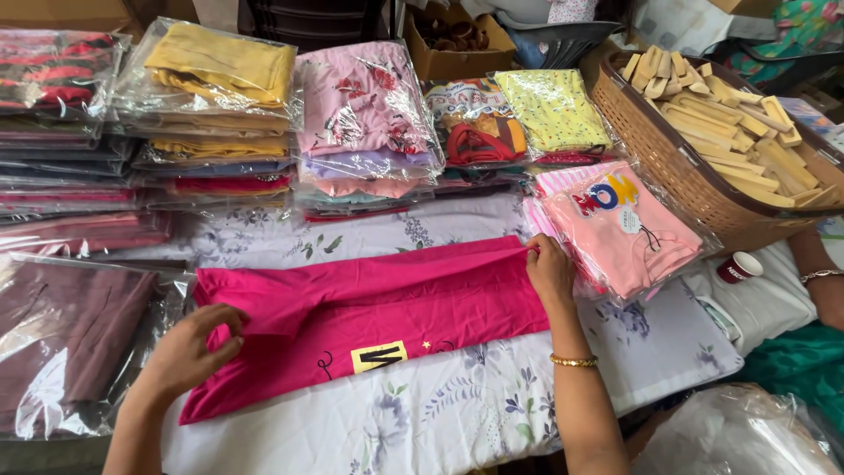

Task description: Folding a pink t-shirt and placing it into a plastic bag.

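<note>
— On the surface, draped in a white sheet printed with pale purple flowers, what lay in front of the person?

— A bright pink cotton garment, folded into a long band, lay across the middle of the sheet. A small yellow patch with black marks showed near its lower edge.

— And the hands?

— The left hand was closed in a pinch on the garment's left end, fingers curled over a folded flap. The right hand, a gold bangle on its wrist, was gripping the garment's upper right corner between its fingertips.

— What surrounded it?

— Behind the garment stood stacks of folded clothes in clear plastic bags: a yellow stack, a pink floral stack beside it, and a lime-yellow packet further right. Just beside the right hand lay a bagged pale pink top with coloured letters. At the left, touching the garment's end, sat a bagged maroon garment.

— Anything else?

— At the far right a brown woven plastic basket held many pale wooden pieces. Near it lay a small red and white paper cup on its side, and another person's forearm wearing a silver bracelet showed at the frame's edge.
</note>
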